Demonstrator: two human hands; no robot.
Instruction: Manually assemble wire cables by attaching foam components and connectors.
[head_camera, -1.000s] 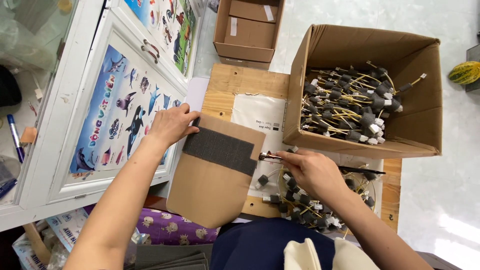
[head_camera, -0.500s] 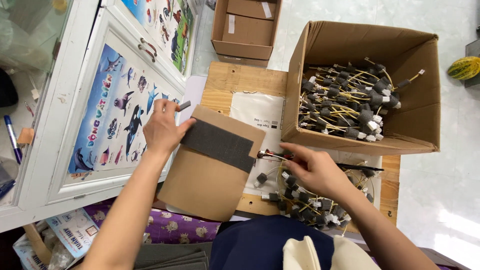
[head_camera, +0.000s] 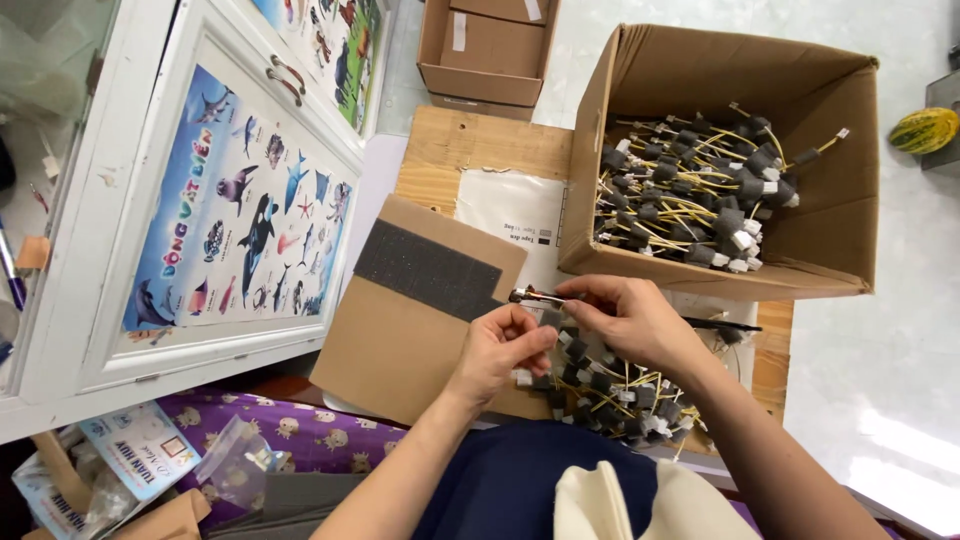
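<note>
- The left hand (head_camera: 500, 345) and the right hand (head_camera: 625, 318) meet just below the big open brown cardboard box (head_camera: 640, 255), over the wooden counter (head_camera: 470, 145).
- Both grips are closed on a small part with a shiny metal tip and a dark foam block on yellow wire (head_camera: 535, 296): the right hand pinches one end, and the left thumb and fingers steady the other.
- The flat brown cardboard sheet with a dark grey foam strip (head_camera: 425, 270) lies left of that box, beside the hands.
- A loose heap of similar foam-and-wire pieces (head_camera: 610, 390) sits under the hands; more fill the box.
- Judging by the pose, one piece is being fitted or adjusted; the next move seems to need a firm two-handed pinch and fine alignment.
</note>
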